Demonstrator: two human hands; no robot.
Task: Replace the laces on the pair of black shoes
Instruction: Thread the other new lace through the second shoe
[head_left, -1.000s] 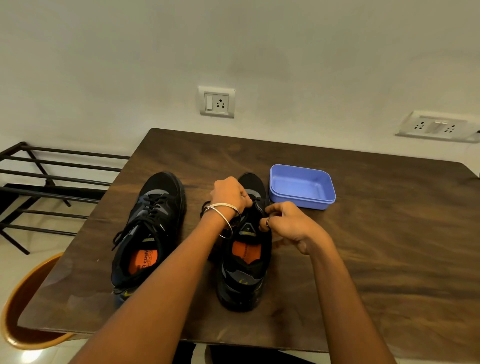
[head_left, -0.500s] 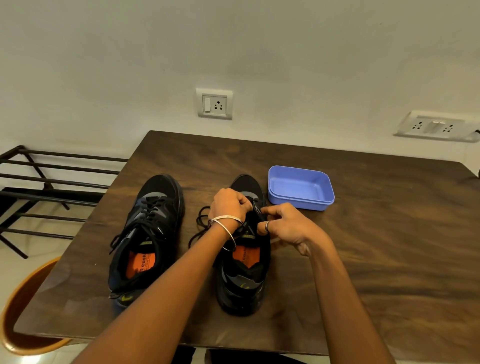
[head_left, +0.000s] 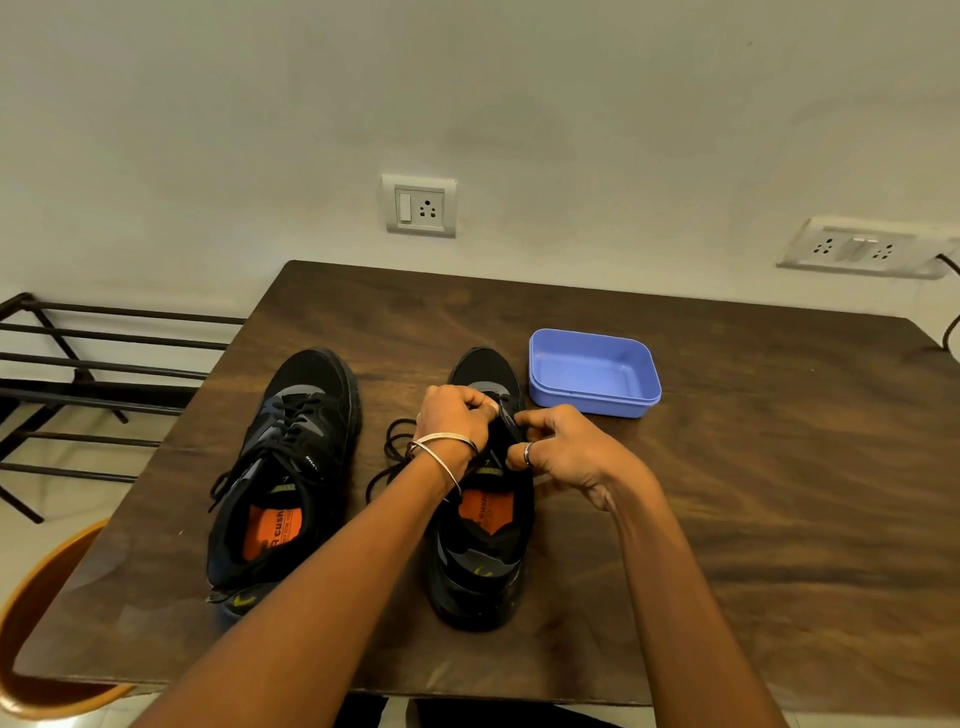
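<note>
Two shoes (head_left: 291, 467) point toes toward the wall; both hands (head_left: 454, 418) (head_left: 563, 447) grip the right shoe's lace (head_left: 395, 457).

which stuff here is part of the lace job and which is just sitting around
Part of the job: right shoe, its loose lace, left shoe, left hand and right hand at the right shoe's eyelets.

Just sitting around: blue tub, wall socket, metal rack.
</note>
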